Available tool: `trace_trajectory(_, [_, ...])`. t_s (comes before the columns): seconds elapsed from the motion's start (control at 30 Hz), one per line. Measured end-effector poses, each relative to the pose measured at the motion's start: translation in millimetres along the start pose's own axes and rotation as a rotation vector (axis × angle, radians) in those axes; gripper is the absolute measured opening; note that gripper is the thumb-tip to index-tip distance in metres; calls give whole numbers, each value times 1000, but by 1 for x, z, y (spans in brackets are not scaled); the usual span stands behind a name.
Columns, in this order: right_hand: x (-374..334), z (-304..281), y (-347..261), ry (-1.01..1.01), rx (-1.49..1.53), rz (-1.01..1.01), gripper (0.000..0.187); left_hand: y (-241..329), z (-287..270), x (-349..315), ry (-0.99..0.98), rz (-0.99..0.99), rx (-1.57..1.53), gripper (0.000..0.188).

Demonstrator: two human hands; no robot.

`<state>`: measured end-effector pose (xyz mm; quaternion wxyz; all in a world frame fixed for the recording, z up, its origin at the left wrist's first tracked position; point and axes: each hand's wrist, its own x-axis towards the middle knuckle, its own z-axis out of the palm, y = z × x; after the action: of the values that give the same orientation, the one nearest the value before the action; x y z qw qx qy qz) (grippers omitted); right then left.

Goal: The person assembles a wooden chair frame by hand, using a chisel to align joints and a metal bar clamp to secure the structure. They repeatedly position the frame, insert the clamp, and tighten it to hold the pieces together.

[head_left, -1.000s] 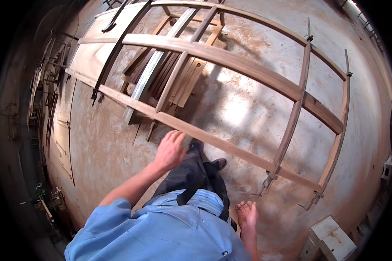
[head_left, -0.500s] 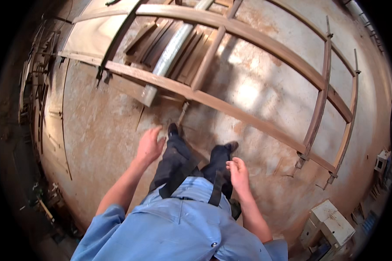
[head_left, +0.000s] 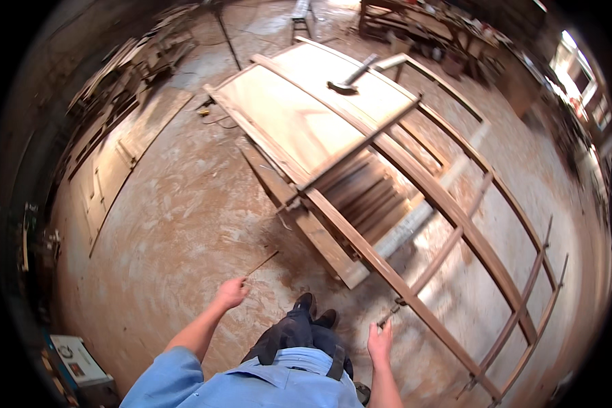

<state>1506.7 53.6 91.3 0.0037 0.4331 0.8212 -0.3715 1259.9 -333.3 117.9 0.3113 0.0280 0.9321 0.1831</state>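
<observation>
My left hand (head_left: 232,292) hangs over the bare floor with its fingers curled. A thin stick (head_left: 263,262) shows just past its fingertips and looks to lie on the floor. My right hand (head_left: 379,341) is at the near side of a wooden frame (head_left: 360,250), its fingers drawn together. They overlap the lower end of a clamp (head_left: 389,314) on the frame's near rail. Whether they touch or grip it cannot be told. The long brown frame has curved rails and crossbars, with pale panels (head_left: 298,126) in its far end.
A hammer (head_left: 352,75) lies on the panels. Stacked boards (head_left: 374,197) and a pale beam (head_left: 404,231) are under the frame. Bar clamps (head_left: 517,316) cross its right end. Boards (head_left: 126,160) lie at the left. A boxy machine (head_left: 80,367) stands lower left. A cluttered bench (head_left: 421,24) is far back.
My view has swung left, so the frame now runs more steeply and its panelled end and hammer show. My left fingers, spread before, are curled. My right hand is nearer the frame's clamp.
</observation>
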Motion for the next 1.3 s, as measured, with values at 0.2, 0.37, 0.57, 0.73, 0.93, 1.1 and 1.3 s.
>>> trace_trajectory(0.2, [11,-1,14,-155,-86,-65,37,-181,9,-90,86,-613,-218,37])
trace_trajectory(0.37, [-2,0,32,-108,-336,-147,45,-215,44,-148,-112,-820,-506,33])
trace_trajectory(0.57, [-8,-22,-26,-395,-384,285,53,-226,21,-76,-57,-401,-488,47])
trace_trajectory(0.73, [-42,37,-116,-537,-498,391,40,-278,-69,-6,116,-274,-516,52])
trace_trajectory(0.93, [-64,170,-250,-753,-525,398,33,-411,-196,60,-60,-376,-101,51])
trace_trajectory(1.1, [29,285,-291,-584,-173,166,30,-427,-326,192,204,-183,-368,47])
trace_trajectory(1.3, [59,435,-684,-556,229,-6,23,-467,-428,272,307,-200,-582,40])
